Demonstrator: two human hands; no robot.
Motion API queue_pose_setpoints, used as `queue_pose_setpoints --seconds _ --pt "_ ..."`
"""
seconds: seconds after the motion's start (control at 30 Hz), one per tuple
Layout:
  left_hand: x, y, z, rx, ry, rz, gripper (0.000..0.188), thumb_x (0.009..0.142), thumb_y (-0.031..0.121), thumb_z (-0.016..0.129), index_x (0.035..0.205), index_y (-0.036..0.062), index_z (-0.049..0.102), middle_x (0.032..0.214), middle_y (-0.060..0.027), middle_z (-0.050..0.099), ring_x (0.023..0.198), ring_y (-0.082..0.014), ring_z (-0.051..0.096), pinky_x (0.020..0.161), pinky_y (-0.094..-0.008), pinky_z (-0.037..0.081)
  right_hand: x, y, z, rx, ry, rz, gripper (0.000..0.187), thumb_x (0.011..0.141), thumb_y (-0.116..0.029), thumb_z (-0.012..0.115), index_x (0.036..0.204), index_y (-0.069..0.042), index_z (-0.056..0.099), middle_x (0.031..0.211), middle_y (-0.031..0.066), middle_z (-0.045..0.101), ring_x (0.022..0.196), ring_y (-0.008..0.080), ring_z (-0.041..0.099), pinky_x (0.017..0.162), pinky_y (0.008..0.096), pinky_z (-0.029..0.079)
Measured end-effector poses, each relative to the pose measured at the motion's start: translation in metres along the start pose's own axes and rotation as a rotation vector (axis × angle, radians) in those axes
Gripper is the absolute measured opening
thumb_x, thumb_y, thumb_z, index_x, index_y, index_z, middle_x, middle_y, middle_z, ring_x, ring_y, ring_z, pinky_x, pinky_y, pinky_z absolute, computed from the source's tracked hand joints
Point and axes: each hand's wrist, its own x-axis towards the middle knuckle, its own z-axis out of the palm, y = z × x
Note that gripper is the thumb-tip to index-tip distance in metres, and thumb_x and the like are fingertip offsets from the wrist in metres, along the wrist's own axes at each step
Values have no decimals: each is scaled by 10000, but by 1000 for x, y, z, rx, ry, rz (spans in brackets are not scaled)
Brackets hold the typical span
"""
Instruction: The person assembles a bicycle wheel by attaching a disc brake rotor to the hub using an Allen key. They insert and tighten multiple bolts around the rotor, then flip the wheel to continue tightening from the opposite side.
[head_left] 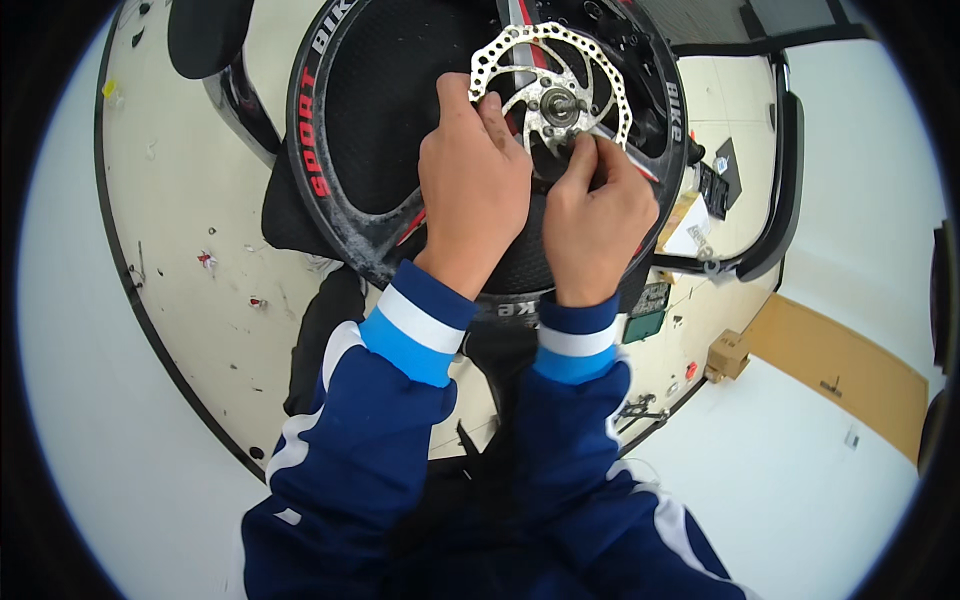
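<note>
A silver bicycle disc brake rotor (545, 88) with a perforated rim lies against the hub of a black spoked wheel (350, 222). The axle end (560, 106) shows in the rotor's centre. My left hand (474, 185) is closed on the rotor's left edge, thumb and fingers at the perforated rim. Just below the axle, my right hand (600, 215) makes a pinch against the rotor's lower bolt holes. Its fingertips hide whatever small piece they may hold. The wheel sits flat before me, above my legs.
A black armrest (212, 35) rises at the upper left, and a black curved frame (788, 170) borders the right. Small scraps litter the pale floor (190, 330). Right of my legs lie a green case (645, 326), a cardboard box (727, 354) and a brown panel (850, 355).
</note>
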Motion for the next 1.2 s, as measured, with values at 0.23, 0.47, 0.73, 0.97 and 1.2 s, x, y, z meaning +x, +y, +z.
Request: queue_pose_setpoints --seconds 0.23,0.47,0.73,0.97,1.2 --pt "5 -4 -20 -41 -63 34 193 990 124 587 1035 -61 553 752 -246 677 706 -426 690 617 -466 515 3 23 -35 138 -395 110 190 945 -106 645 978 68 712 710 214 670 587 310 672 574 347 491" --pt "14 -8 -31 -22 -59 49 210 967 108 619 1077 -70 599 797 -216 709 746 -381 714 670 -434 537 -2 18 -56 224 -512 -83 296 889 76 550 1153 4 664 829 191 685 678 344 683 634 350 530" --pt "23 -13 -34 -58 -110 13 207 946 129 669 1060 -44 664 756 -116 730 647 -133 666 606 -284 495 39 27 -70 -120 -802 -745 232 791 42 633 1009 -19 686 856 136 646 761 346 670 667 421 548" --pt "33 -18 -42 -97 -206 -85 172 937 114 695 1010 -38 660 739 -69 726 604 -72 612 578 -244 463 84 4 -43 -274 -1071 -1187 136 789 -129 765 861 -37 694 737 82 653 687 278 680 603 389 542" --pt "34 -26 -41 -226 -250 -120 174 949 124 697 1011 -34 655 766 -34 715 626 -52 592 557 -234 442 86 -23 -18 -211 -956 -1090 181 838 -204 709 797 -30 678 672 138 663 643 334 684 610 430 549"
